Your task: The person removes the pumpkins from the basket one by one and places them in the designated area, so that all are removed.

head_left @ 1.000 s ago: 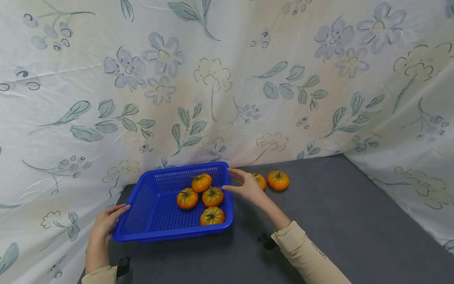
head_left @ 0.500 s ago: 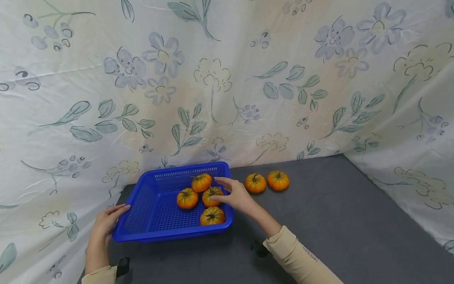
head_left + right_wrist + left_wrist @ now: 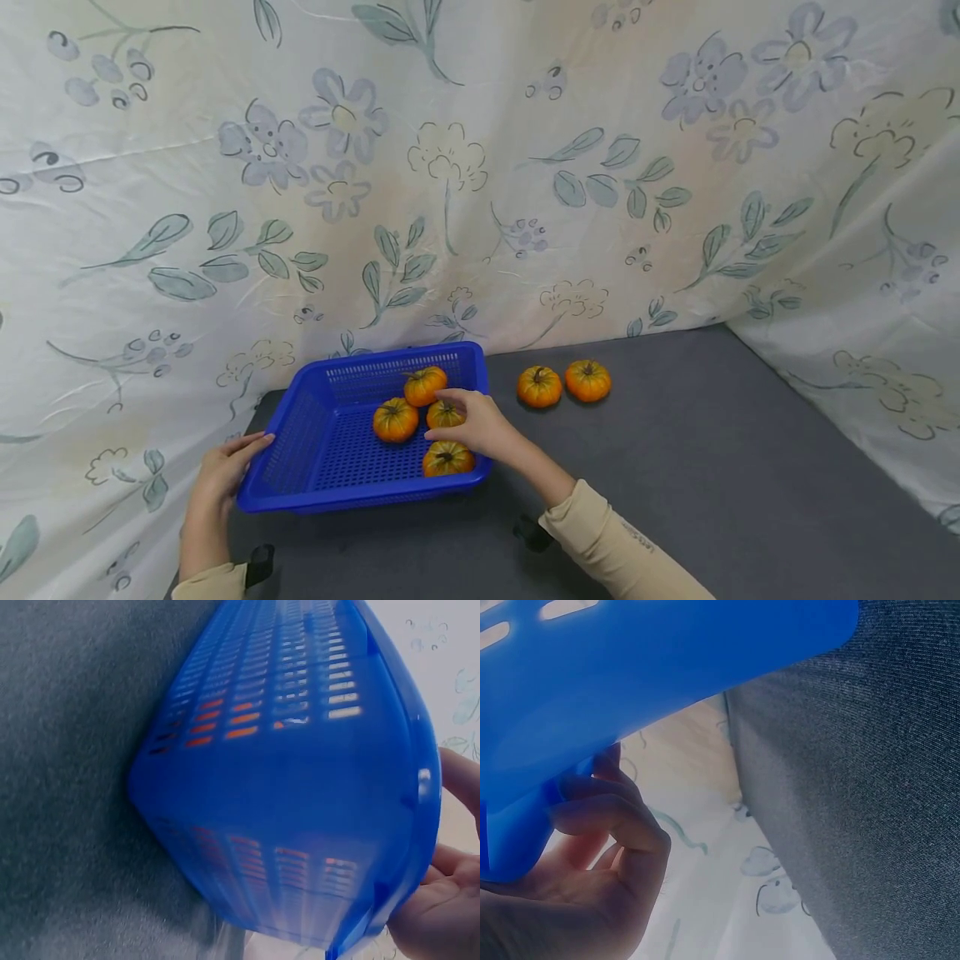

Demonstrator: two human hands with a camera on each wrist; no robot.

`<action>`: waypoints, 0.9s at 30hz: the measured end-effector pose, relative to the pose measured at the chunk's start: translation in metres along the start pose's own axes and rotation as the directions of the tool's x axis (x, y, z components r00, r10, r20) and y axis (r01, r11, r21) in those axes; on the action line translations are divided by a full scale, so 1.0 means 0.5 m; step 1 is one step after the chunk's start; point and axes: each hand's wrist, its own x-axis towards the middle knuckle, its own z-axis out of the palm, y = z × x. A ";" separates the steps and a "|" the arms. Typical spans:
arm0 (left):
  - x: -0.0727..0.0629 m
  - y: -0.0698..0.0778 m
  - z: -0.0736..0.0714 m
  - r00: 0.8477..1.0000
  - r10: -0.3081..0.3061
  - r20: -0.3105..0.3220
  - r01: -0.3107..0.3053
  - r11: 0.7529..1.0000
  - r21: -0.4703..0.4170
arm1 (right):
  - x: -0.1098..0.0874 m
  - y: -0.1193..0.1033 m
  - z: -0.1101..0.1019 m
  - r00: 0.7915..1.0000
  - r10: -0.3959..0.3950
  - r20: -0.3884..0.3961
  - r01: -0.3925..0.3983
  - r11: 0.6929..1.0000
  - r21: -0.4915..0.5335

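Observation:
A blue plastic basket point(image 3: 352, 498) with slotted sides holds several small orange pumpkins. My left hand point(image 3: 213, 475) grips its left rim; in the left wrist view the fingers point(image 3: 615, 817) curl round the edge. Reaching over the right rim, my right hand point(image 3: 480, 427) has thumb and fingers spread apart around a pumpkin point(image 3: 442, 415), which it partly covers. Close by lie a front pumpkin point(image 3: 447, 460), a back one point(image 3: 424, 387) and a left one point(image 3: 395, 420). The right wrist view shows mainly the basket's outer wall point(image 3: 277, 780), orange showing through the slots.
On the dark grey table point(image 3: 675, 467), two more pumpkins stand right of the basket: a nearer one point(image 3: 539, 387) and a farther one point(image 3: 588, 381). A floral cloth point(image 3: 480, 208) hangs behind the table and along its sides.
My right hand has moved left and down, from beside the basket's right rim to over the pumpkin inside. The left hand and basket stay put.

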 end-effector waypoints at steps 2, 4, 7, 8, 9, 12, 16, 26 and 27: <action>0.000 -0.001 -0.001 1.000 0.002 0.000 -0.002 1.000 0.001 | 0.002 -0.002 0.005 1.000 0.011 0.011 -0.010 1.000 -0.020; 0.000 -0.002 -0.001 1.000 0.003 0.001 -0.003 1.000 0.002 | 0.003 -0.004 0.011 1.000 0.020 0.018 -0.019 0.999 -0.045; 0.000 -0.002 -0.001 1.000 0.007 0.006 -0.007 1.000 0.008 | 0.005 -0.008 0.018 0.999 0.042 0.021 -0.040 0.996 -0.084; 0.000 -0.001 -0.001 1.000 0.006 0.006 -0.006 1.000 0.008 | 0.005 -0.010 0.020 0.999 0.050 0.020 -0.048 0.994 -0.095; 0.000 -0.001 -0.001 1.000 0.004 0.007 -0.004 1.000 0.007 | 0.006 -0.011 0.023 0.998 0.056 0.020 -0.054 0.993 -0.104; -0.001 0.001 0.000 1.000 0.001 0.010 -0.001 1.000 0.005 | 0.007 -0.017 0.029 0.996 0.085 0.021 -0.082 0.988 -0.130; -0.001 0.004 0.001 1.000 -0.001 0.007 0.001 1.000 0.002 | 0.010 -0.026 0.036 0.991 0.128 0.027 -0.121 0.978 -0.168; 0.000 0.001 0.002 1.000 0.009 0.002 -0.009 0.999 0.052 | 0.017 -0.030 0.052 0.975 0.195 0.105 -0.163 0.952 -0.258; 0.000 0.001 0.003 1.000 0.011 0.002 -0.011 0.999 0.051 | 0.017 -0.029 0.053 0.973 0.204 0.112 -0.170 0.952 -0.256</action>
